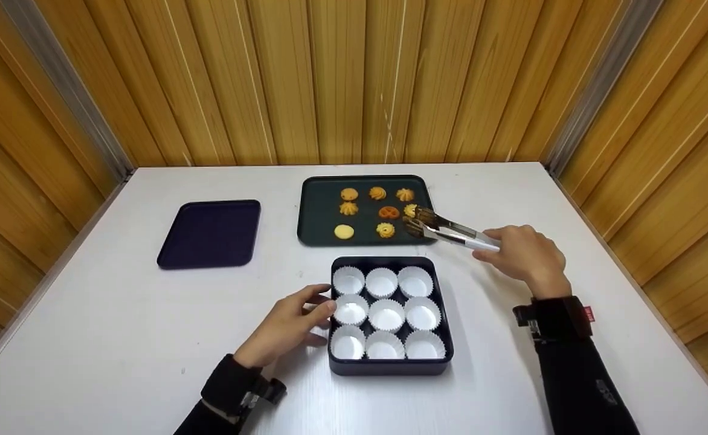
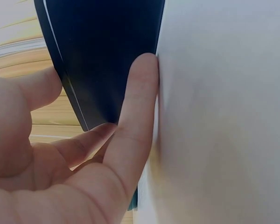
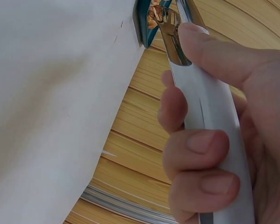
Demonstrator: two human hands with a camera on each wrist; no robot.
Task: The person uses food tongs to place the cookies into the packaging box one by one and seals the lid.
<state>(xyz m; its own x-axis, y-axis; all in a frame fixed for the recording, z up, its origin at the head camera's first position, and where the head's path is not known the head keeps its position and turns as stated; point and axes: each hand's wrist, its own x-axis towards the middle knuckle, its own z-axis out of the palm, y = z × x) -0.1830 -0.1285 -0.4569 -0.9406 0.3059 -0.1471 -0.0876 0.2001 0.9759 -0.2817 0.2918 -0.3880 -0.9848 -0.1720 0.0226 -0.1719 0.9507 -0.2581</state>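
My right hand (image 1: 526, 257) grips a pair of metal tongs (image 1: 458, 236) by the white handles; the right wrist view shows fingers and thumb wrapped round the handle (image 3: 214, 116). The spread tong tips lie over the right side of a dark green tray (image 1: 318, 211), on either side of a small yellow cookie (image 1: 410, 209). Several other cookies (image 1: 385, 229) lie in loose rows on that tray. With relaxed fingers, my left hand (image 1: 287, 326) touches the left wall of a dark square box (image 1: 390, 367). Inside the box, white paper cups (image 1: 386, 315) stand in rows of three.
To the left lies a dark purple tray (image 1: 209, 235) on the white table (image 1: 112, 326). Wood-patterned walls (image 1: 342, 84) rise behind the table and along both sides. The green tray stands just behind the box.
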